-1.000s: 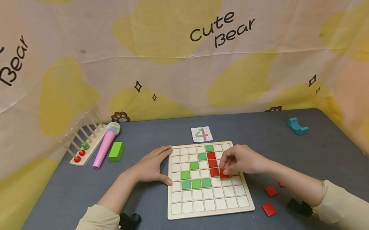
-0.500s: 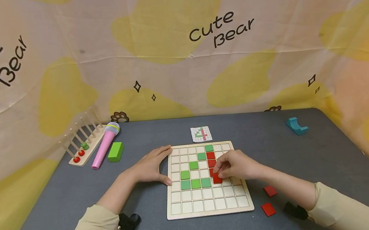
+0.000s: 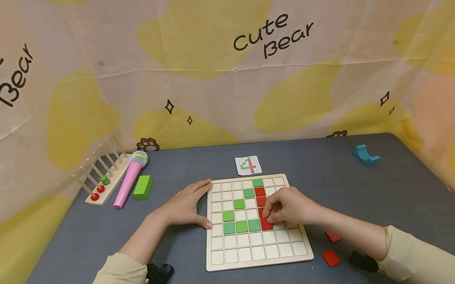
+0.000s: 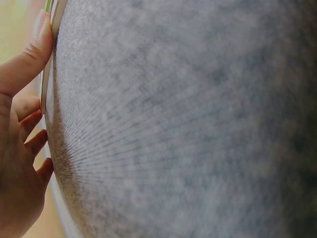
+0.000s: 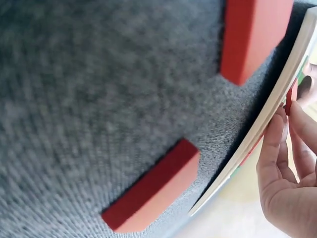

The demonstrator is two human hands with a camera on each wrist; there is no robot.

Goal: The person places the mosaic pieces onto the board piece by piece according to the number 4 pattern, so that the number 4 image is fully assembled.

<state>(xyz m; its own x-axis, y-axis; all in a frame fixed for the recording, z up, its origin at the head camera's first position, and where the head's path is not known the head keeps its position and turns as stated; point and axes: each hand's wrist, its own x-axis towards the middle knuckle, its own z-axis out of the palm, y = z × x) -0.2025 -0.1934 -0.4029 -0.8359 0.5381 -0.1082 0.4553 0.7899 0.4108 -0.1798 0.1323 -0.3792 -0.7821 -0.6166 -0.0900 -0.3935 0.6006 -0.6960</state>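
A pale wooden grid board point(image 3: 259, 259) lies on the table. Green tiles point(image 3: 239, 204) form a stepped line and a row in its cells, and a column of red tiles point(image 3: 260, 192) stands right of them. My right hand point(image 3: 291, 206) pinches a red tile point(image 3: 266, 224) at the lower end of that column; in the right wrist view this tile looks tilted between thumb and fingers. My left hand point(image 3: 185, 206) rests spread along the board's left edge, its thumb point(image 4: 29, 62) against the rim in the left wrist view.
Two loose red tiles point(image 3: 331, 258) lie right of the board. A small pattern card point(image 3: 249, 165) lies behind it. At the back left are a pegged counting stand point(image 3: 110, 181), a pink toy microphone point(image 3: 128, 181) and a green block point(image 3: 143, 187). A blue curved block point(image 3: 366, 156) sits back right.
My right hand has carried the red tile leftward and slightly toward me, down to the cell below the other red tiles. My left hand has stayed put.
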